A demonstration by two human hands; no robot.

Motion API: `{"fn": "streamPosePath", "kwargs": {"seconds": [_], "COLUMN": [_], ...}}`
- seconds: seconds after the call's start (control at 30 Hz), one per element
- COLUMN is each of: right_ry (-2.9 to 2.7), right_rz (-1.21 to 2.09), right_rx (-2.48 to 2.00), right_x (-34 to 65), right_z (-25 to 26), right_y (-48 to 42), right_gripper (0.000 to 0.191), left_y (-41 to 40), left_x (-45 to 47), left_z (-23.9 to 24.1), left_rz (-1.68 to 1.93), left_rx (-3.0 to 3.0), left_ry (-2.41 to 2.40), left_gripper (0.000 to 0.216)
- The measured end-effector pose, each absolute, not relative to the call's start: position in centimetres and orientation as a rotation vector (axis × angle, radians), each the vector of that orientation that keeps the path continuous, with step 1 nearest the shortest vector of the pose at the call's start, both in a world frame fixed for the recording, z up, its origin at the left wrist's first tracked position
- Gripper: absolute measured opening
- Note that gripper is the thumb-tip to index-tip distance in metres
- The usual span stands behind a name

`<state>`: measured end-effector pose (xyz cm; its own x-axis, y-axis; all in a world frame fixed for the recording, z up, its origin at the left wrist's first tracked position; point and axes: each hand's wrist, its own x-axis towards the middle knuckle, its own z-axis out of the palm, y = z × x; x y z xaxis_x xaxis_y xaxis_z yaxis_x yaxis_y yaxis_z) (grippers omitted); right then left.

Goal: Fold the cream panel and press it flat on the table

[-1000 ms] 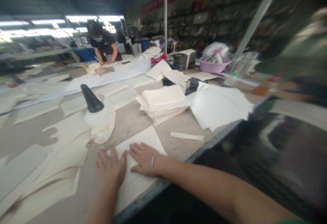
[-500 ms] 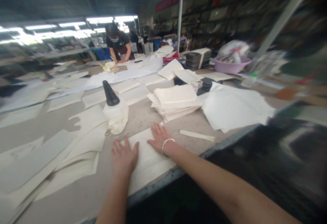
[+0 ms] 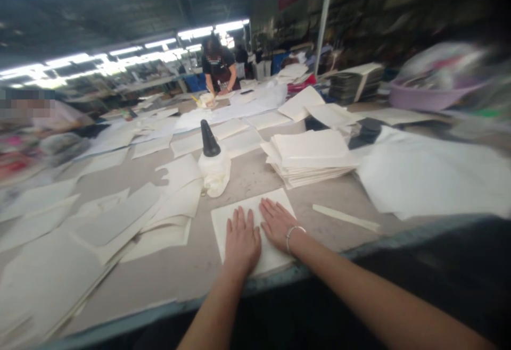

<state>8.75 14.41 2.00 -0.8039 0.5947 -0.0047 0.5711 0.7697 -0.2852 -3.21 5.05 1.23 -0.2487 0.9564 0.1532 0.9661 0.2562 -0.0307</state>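
A cream rectangular sheet (image 3: 223, 217) lies flat at the front edge of the table; whether it is paper, leather or fabric I cannot tell. My left hand (image 3: 242, 238) rests palm down on its left half, fingers stretched out. On the right half my right hand (image 3: 277, 223) also lies flat, fingers extended, a bracelet on the wrist. Behind them stands a white bottle with a black cone top (image 3: 210, 142), a pale cloth at its base. A stack of cream pieces (image 3: 315, 150) sits beyond my right hand, and a narrow cream strip (image 3: 345, 218) lies to its right.
Loose cream sheets (image 3: 155, 201) overlap on the left of the table. White sheeting (image 3: 435, 174) covers the right side, with a purple basin (image 3: 435, 94) behind it. Across the table a co-worker (image 3: 219, 68) bends over pieces; another person (image 3: 48, 110) is blurred at far left.
My left hand has moved inward from the sheet's left edge onto its surface, closer to my right hand. The camera view has swung left, bringing another person into sight.
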Motion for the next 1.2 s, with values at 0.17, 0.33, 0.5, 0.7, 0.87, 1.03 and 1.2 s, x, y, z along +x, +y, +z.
{"fn": "streamPosePath", "kwargs": {"seconds": [0.17,0.33,0.5,0.7,0.87,1.03,1.2], "right_ry": [-2.889,-2.899,-2.916,-2.889,-2.829,-2.760,-2.755], "right_rz": [0.416,0.445,0.494,0.552,0.561,0.496,0.499], "right_rx": [-0.991,-0.993,-0.724,-0.716,-1.024,-1.212,-1.240], "right_x": [8.7,8.7,7.7,5.0,4.6,4.5,5.9], "right_z": [1.8,2.1,2.9,2.4,1.9,2.2,2.3], "right_y": [14.6,14.3,12.0,14.9,19.6,21.0,16.6], "right_gripper": [0.061,0.056,0.055,0.071,0.075,0.074,0.074], "left_y": [6.0,7.6,7.6,7.4,7.4,7.4,7.4], "left_x": [-8.0,-10.0,-10.0,-10.4,-10.6,-10.5,-10.4], "left_z": [1.5,1.1,0.6,0.1,-0.1,0.2,-0.1], "left_rz": [-0.109,-0.165,-0.208,-0.133,-0.113,-0.130,-0.174], "left_rx": [-1.630,-1.507,-1.535,-1.522,-1.514,-1.501,-1.489], "left_ry": [-2.487,-2.543,-2.493,-2.394,-2.417,-2.423,-2.372], "left_gripper": [0.055,0.053,0.054,0.054,0.056,0.056,0.057]}}
